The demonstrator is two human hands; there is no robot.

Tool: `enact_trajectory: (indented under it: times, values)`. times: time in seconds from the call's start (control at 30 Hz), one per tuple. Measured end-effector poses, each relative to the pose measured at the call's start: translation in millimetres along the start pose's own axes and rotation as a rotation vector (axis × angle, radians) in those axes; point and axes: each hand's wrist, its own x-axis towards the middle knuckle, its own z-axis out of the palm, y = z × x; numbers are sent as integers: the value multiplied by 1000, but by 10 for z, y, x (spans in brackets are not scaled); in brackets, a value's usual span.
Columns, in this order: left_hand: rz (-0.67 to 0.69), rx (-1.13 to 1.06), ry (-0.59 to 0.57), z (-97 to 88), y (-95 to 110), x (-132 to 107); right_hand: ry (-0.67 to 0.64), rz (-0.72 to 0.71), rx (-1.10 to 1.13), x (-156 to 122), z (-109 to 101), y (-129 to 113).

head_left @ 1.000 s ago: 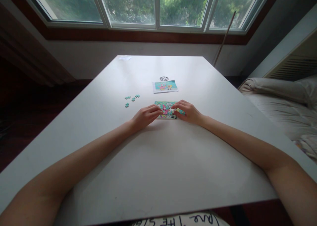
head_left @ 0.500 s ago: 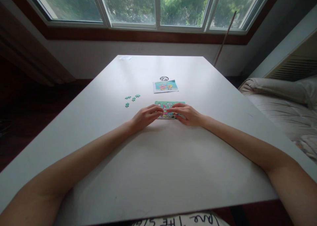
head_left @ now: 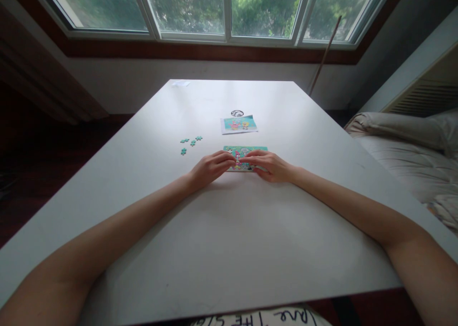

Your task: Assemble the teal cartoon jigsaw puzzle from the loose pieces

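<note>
A small jigsaw puzzle (head_left: 245,150) in green with pink cartoon figures lies flat on the white table (head_left: 229,240). From its left side my left hand (head_left: 213,167) reaches over the edge, fingers bent and pressed together, tips on the puzzle's middle. What they pinch, if anything, is hidden. My right hand (head_left: 270,165) comes in from the right with its fingers stretched over the surface and the thumb apart, lower down. Its fingertips almost meet those of the left hand. Both hands cover much of the picture.
Several loose green puzzle pieces (head_left: 193,143) lie to the left. Beyond the puzzle are a printed picture card (head_left: 239,125) and a small dark-and-white oval item (head_left: 237,113). White paper (head_left: 181,83) rests at the far left corner. A padded seat (head_left: 397,149) stands at right.
My right hand's fingers have shifted very slightly on the puzzle, its thumb drawing a little closer to them. The left hand, card and loose pieces look the same.
</note>
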Motion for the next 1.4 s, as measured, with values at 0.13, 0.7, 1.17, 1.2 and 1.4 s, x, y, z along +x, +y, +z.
enact_trajectory:
  times: [0.13,0.7,1.17,1.2,1.4]
  values:
    - [-8,-31,28,-2,1,-2,-18,-14,2,1,1,-1]
    - [-15,-24,-13,-6,2,11,8,-38,-34,3,23,-16]
    - [-58,136,4,27,-9,19,35,-56,-44,5,21,-20]
    - [-64,146,0,30,-10,18,38,-55,-43,5,22,-21]
    - [-87,146,-16,50,-25,10,38,-53,-43,0,26,-24]
